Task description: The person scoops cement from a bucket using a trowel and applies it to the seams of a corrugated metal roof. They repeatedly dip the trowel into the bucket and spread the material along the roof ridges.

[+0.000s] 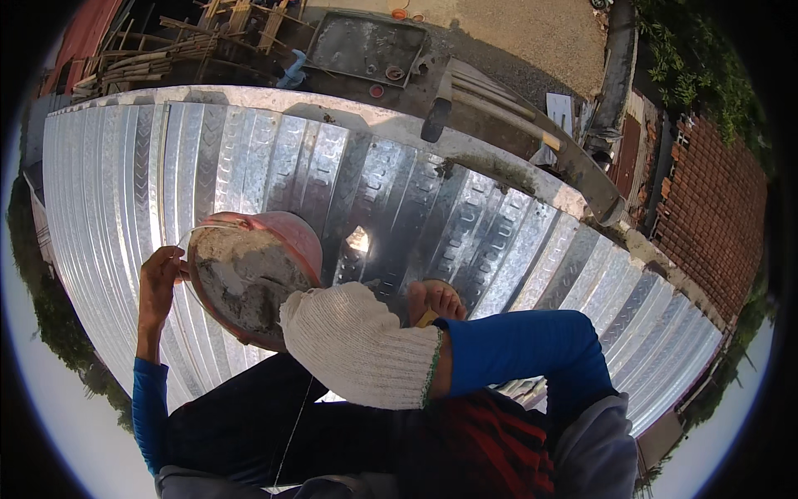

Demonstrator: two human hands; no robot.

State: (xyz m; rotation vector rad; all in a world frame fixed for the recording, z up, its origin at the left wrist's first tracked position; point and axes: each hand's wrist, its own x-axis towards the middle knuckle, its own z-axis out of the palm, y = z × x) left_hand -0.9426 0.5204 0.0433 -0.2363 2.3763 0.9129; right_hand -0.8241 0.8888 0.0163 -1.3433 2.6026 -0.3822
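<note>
A faded red bucket (295, 241) of grey mortar (233, 270) is tilted, its opening turned toward me. My left hand (158, 279), bare, has its fingers closed on the bucket's wire handle at the left. My right hand (362, 345), in a white knitted glove, is bent against the bucket's lower right side; its fingertips are hidden, and I cannot make out whether it grips the rim. My bare toes (436, 303) show in a sandal just beyond the glove, on the corrugated metal sheeting (116, 216).
A concrete ledge (490, 170) borders the sheeting. Beyond and below lie bamboo poles (166, 46), a mortar trough (357, 46), small buckets (376, 91) and a person in light blue (291, 73). A long chute-like board (603, 195) leans at the right, near a tiled roof (706, 208) and trees.
</note>
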